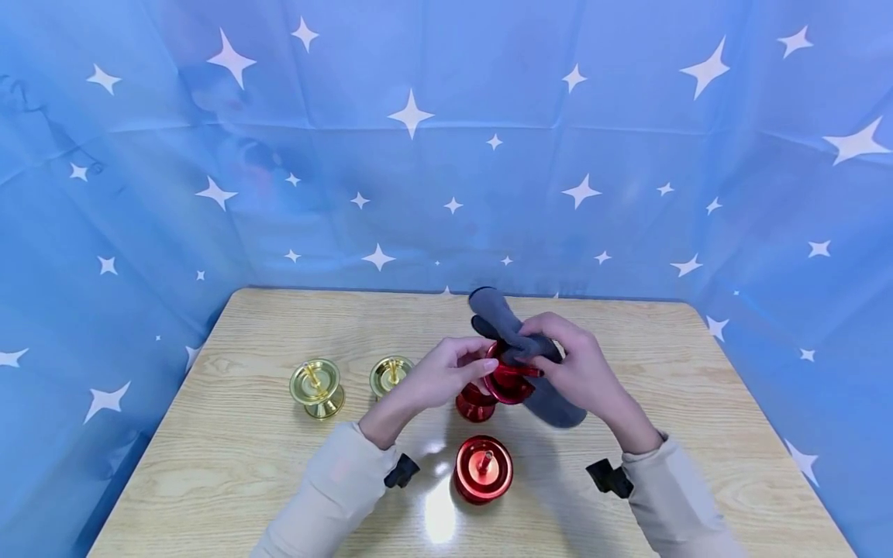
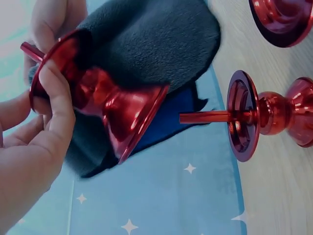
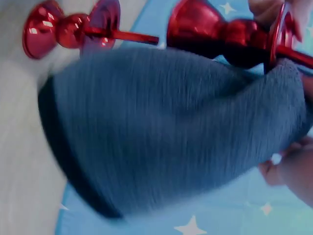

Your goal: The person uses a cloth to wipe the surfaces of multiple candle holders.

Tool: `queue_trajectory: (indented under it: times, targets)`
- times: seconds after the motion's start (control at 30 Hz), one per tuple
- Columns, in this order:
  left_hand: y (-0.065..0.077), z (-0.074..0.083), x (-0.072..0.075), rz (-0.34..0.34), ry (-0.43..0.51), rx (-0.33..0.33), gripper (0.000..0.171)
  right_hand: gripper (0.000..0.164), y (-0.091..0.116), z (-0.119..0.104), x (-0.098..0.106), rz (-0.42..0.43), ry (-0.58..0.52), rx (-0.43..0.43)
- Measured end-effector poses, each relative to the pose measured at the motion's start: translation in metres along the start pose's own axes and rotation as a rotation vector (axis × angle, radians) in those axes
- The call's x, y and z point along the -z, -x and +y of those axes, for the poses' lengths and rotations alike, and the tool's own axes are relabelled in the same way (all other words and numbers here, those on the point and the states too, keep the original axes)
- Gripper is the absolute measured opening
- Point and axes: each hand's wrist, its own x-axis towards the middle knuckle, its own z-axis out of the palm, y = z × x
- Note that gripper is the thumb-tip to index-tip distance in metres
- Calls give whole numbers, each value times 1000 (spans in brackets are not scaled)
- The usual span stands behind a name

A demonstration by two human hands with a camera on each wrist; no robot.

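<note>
Nearest you on the pale wood-grain table (image 1: pixel 230 465) stands a glossy red metallic candle holder (image 1: pixel 483 470) with a round dish and central spike: the front holder. Beyond it and slightly right, a matching tilted red holder (image 2: pixel 129 115) is held off the surface. Your left hand (image 1: pixel 446 376) pinches its dish rim; your right hand (image 1: pixel 575 368) bunches a grey-blue cloth with dark edging (image 3: pixel 166 127) against that dish. A third red metallic holder (image 1: pixel 476 406), partly hidden, stands just beyond the front holder. Farther off to the front holder's left stand a shiny gold metallic holder (image 1: pixel 317 389) and its gold twin (image 1: pixel 389 375).

The work looks like wiping. Grip the rim firmly, turn the piece with your left fingers, and work a cloth fold round the spike. Gather the loose end: it could knock the front holder or its neighbour.
</note>
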Motion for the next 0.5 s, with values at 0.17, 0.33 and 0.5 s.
queue_trajectory:
  times: [0.17, 0.33, 0.5]
  targets:
    - [-1, 1, -1, -11, 11, -10, 22, 41, -4, 1, 3, -36, -4, 86]
    - [1, 0, 2, 85, 48, 53, 29, 36, 3, 5, 6, 6, -13, -10]
    - [1, 3, 16, 238, 152, 67, 28, 32, 13, 13, 11, 64, -61, -119]
